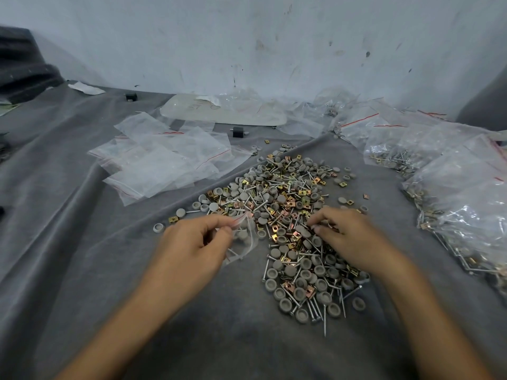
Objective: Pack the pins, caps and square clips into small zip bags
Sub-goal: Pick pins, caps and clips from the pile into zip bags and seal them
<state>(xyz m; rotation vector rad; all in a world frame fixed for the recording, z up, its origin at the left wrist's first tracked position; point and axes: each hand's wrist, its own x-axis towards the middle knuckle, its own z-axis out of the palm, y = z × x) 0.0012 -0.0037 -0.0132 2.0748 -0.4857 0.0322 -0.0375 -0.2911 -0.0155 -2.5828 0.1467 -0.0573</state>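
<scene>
Containing grey round caps (242,235), the small clear plastic zip bag (248,249) is pinched by the left hand (192,242); grip of the right hand (346,237) cannot be told.

Grey cloth surface (82,242), darker mottling toward the near edge. Matte grey-beige caps (273,273). Brass-yellow square clips (275,229), some copper-pink. Bright silver pins (325,320). Clear zip bags (164,160), 1 thin red line along each seal. Pale blue-white wall (247,37), dark scuffs and specks. 2 small black blocks (238,132).
</scene>
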